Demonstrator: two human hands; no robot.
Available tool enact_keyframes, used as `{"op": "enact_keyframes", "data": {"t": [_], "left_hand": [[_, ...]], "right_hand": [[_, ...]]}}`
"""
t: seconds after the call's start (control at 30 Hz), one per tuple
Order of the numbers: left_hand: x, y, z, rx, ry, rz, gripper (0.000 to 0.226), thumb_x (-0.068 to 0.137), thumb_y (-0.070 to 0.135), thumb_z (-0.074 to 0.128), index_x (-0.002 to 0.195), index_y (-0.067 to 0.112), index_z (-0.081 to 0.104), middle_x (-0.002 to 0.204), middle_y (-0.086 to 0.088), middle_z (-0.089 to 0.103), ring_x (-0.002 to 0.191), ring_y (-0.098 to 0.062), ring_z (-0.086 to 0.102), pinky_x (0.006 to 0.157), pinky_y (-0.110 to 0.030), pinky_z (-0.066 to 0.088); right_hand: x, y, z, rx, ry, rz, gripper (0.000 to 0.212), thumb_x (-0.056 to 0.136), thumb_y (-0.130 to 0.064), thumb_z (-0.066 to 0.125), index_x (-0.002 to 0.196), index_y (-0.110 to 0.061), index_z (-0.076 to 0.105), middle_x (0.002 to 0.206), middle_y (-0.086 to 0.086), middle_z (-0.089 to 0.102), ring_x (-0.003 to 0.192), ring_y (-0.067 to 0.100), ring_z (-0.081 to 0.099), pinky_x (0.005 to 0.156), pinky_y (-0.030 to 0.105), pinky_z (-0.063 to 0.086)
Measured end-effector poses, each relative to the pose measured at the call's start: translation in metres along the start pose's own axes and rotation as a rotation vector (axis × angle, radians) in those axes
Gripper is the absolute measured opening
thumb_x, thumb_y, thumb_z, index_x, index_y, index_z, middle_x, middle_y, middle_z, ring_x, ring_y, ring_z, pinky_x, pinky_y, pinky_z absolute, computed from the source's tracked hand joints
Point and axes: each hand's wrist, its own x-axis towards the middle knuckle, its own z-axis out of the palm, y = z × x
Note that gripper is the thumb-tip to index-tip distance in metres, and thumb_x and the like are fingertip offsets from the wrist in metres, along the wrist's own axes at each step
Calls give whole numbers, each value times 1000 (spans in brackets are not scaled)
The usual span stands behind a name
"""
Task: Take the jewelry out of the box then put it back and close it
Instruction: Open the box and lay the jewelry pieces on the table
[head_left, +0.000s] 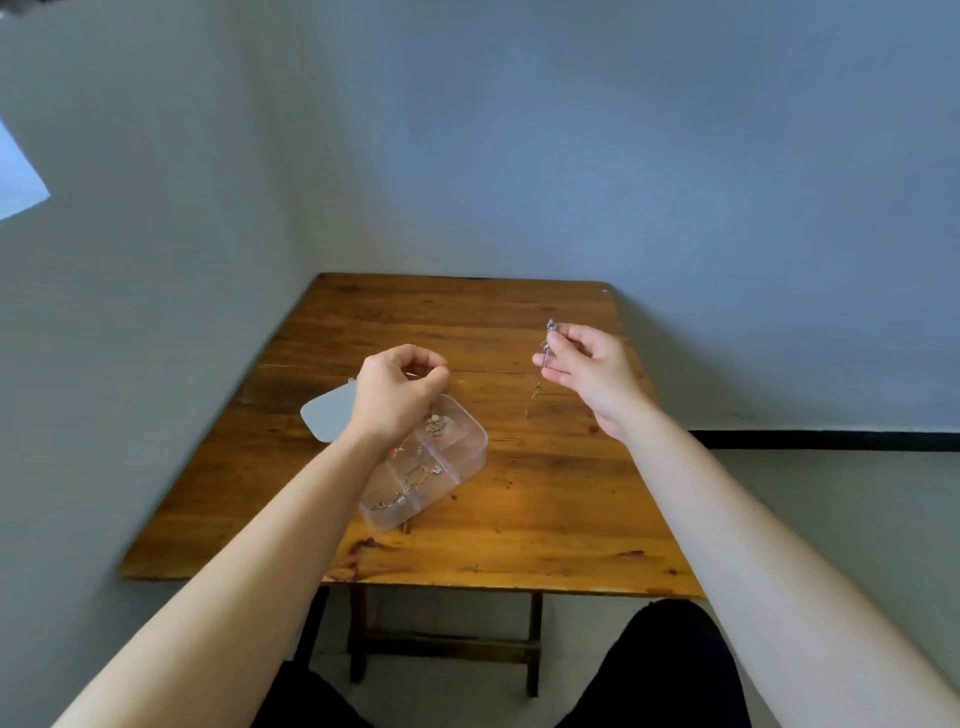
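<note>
A clear plastic box (457, 470) with compartments lies open on the wooden table (545, 519), with several silver jewelry pieces (415, 478) inside. Its flat lid (328, 415) lies on the table behind my left wrist. My left hand (397, 395) hovers above the box's far end with its fingers curled in; whether it holds anything I cannot tell. My right hand (584, 366) is raised to the right of the box and pinches a thin silver chain (546, 345), whose loose end dangles down toward the table.
The table stands in a corner, with grey walls behind and to the left. Its front edge (467, 584) is close to my knees. A white sheet (18, 176) hangs at the far left.
</note>
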Motion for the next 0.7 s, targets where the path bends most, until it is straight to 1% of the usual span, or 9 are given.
{"op": "enact_keyframes", "data": {"t": [0.07, 0.13, 0.2, 0.3, 0.43, 0.53, 0.6, 0.63, 0.7], "left_hand": [[-7, 12, 23, -116, -56, -2, 6, 80, 10, 67, 81, 13, 72, 74, -6, 73, 66, -19, 69, 60, -29, 60], [-14, 18, 50, -210, -107, -24, 7, 83, 7, 64, 83, 8, 71, 77, -10, 73, 75, -26, 71, 66, -32, 61], [-21, 19, 75, -290, -154, -77, 7, 86, 5, 63, 84, 5, 70, 77, -10, 71, 76, -25, 71, 67, -31, 60], [-26, 11, 105, -327, -215, -140, 8, 87, 5, 62, 84, 6, 69, 76, -8, 70, 76, -22, 71, 68, -33, 60], [-33, -4, 132, -353, -253, -219, 8, 88, 5, 62, 84, 8, 68, 73, -4, 68, 73, -18, 71, 63, -28, 58], [-41, -19, 147, -351, -281, -285, 7, 89, 4, 63, 84, 7, 67, 70, -5, 69, 72, -21, 71, 65, -31, 60], [-48, -30, 154, -352, -297, -355, 6, 89, 4, 63, 85, 6, 67, 73, -7, 69, 72, -20, 70, 64, -29, 59], [-52, -36, 157, -351, -303, -399, 5, 89, 5, 64, 86, 6, 67, 75, -8, 69, 72, -19, 70, 65, -29, 59], [-58, -46, 160, -344, -315, -482, 4, 88, 8, 65, 88, 6, 69, 77, -8, 71, 74, -19, 70, 73, -34, 61]], "right_hand": [[-8, 1, -23, 35, 51, 12, 11, 97, -19, 63, 108, -18, 65, 103, 6, 68, 93, 18, 75, 74, 24, 59], [-16, 8, -45, 32, 97, 43, 16, 97, -19, 63, 112, -15, 64, 107, 7, 67, 93, 18, 75, 74, 25, 60], [-24, 22, -63, 14, 130, 104, 21, 97, -16, 63, 117, -12, 64, 109, 7, 68, 92, 17, 75, 74, 25, 60], [-35, 51, -80, -101, 147, 204, 16, 97, -16, 64, 111, -18, 69, 106, 5, 72, 87, 13, 75, 73, 25, 60], [-45, 85, -90, -299, 137, 324, 23, 96, -22, 65, 117, -16, 71, 97, -1, 75, 80, 12, 75, 77, 34, 62], [-50, 99, -92, -469, 137, 317, 23, 95, -22, 66, 116, -18, 72, 103, -3, 73, 88, 13, 72, 81, 37, 62], [-51, 102, -93, -543, 132, 288, 21, 94, -23, 66, 114, -21, 73, 110, -4, 73, 97, 13, 69, 86, 38, 60], [-52, 103, -94, -563, 131, 274, 21, 94, -23, 66, 113, -21, 74, 111, -4, 73, 100, 13, 68, 90, 39, 58], [-55, 105, -94, -586, 129, 251, 19, 94, -23, 66, 111, -21, 75, 111, -4, 73, 102, 13, 67, 93, 38, 56]]}}
